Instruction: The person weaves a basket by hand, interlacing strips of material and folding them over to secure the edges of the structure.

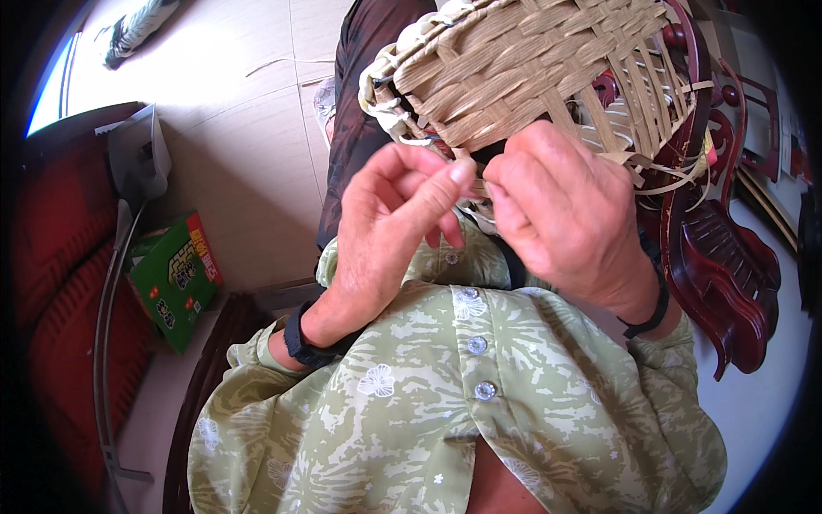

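A woven piece of flat tan strips (505,81), basket-like, lies across my lap at the top of the view. Its left rim is bound with a thick pale wrapping (390,98). At its near edge my left hand (390,210) pinches a short end of tan strip (462,154) between thumb and forefinger, the other fingers curled loosely. Close beside it, my right hand (569,214) is closed, knuckles up, against the same edge. Whatever its fingers hold is hidden. Loose strip ends (676,184) curl out at the weave's right side.
A dark red carved wooden chair (728,274) stands close on the right. To the left are a red cushioned seat (77,360), a curved grey metal stand (107,343) and a green box (175,283). On the tiled floor (240,128) lies a thin loose strip (287,61).
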Available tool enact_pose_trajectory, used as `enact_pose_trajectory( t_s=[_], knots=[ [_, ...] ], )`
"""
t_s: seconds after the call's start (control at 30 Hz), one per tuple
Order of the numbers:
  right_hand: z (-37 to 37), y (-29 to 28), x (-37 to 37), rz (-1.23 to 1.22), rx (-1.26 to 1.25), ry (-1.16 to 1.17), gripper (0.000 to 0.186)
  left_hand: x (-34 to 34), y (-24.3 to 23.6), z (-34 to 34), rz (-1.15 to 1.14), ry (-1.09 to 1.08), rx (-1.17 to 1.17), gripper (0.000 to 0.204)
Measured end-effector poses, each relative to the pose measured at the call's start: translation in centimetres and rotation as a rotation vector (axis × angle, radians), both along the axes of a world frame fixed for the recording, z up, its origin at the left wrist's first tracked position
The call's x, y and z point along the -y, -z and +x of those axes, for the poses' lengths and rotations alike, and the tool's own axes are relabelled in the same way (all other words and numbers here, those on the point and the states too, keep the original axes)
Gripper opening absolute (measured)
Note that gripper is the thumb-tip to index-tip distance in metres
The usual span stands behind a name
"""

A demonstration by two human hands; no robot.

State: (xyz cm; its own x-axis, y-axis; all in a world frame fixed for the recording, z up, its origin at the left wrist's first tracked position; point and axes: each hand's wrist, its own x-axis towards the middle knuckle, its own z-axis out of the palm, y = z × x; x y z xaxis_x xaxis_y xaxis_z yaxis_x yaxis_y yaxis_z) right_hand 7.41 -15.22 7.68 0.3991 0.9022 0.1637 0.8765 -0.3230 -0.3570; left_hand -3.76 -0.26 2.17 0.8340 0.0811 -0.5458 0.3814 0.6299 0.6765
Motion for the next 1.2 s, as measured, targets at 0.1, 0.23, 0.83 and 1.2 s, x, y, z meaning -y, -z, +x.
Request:
enact_pose_trajectory(
  t_s=[0.1, 0.23, 0.83, 1.2],
  knots=[
    [-0.8, 0.7, 0.3, 0.060, 0.110, 0.000, 0.020, -0.1, -0.5, -0.2, -0.088, 0.032, 0.008, 0.019],
    [-1.8, 1.2, 0.5, 0.100, 0.077, 0.020, 0.020, -0.4, -0.2, -0.4, -0.214, 0.039, -0.020, 0.017],
    [-2.8, 0.9, 0.7, 0.037, -0.130, 0.287, 0.014, 0.3, -0.5, 0.6, 0.097, -0.011, 0.058, 0.008],
    [-3.9, 1.1, 0.4, 0.183, -0.251, 0.360, 0.013, 1.1, -0.3, -0.4, 0.064, -0.076, 0.097, 0.008]
  ],
)
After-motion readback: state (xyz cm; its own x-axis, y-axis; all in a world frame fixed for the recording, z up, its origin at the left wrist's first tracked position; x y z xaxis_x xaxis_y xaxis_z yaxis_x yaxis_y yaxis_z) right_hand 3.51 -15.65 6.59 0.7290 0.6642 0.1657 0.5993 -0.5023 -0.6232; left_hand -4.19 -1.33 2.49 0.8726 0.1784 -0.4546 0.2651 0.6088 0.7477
